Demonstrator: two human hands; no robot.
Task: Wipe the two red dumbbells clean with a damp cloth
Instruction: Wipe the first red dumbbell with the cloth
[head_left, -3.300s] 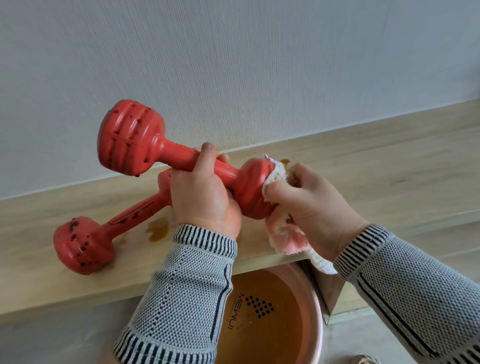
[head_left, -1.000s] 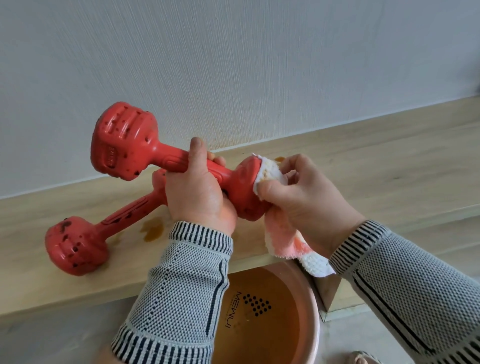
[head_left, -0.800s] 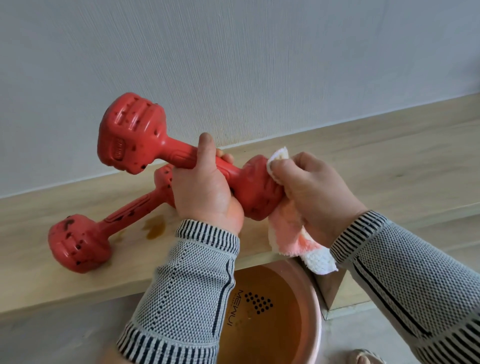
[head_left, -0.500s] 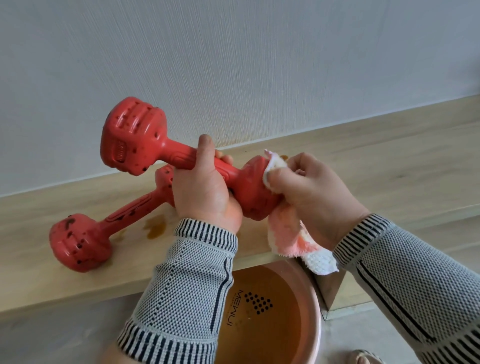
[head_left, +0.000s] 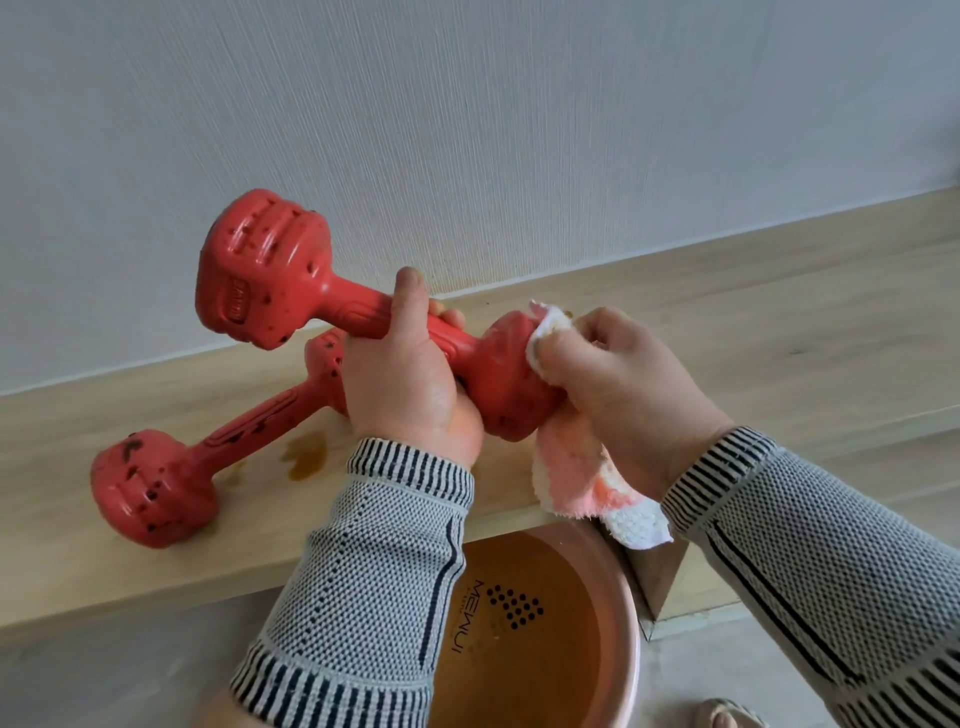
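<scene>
At nine o'clock a second dumbbell lies on the wooden ledge, dark specks visible, apparently unwiped. Centrally, the raised dumbbell is gripped round its handle by the left hand. At three o'clock the right hand is closed on the cloth, pressed against the near head. The first dumbbell's wiping is judged under way; its spotted far head is judged due next, which calls for shifting the cloth across. At six o'clock a basin stands below.
</scene>
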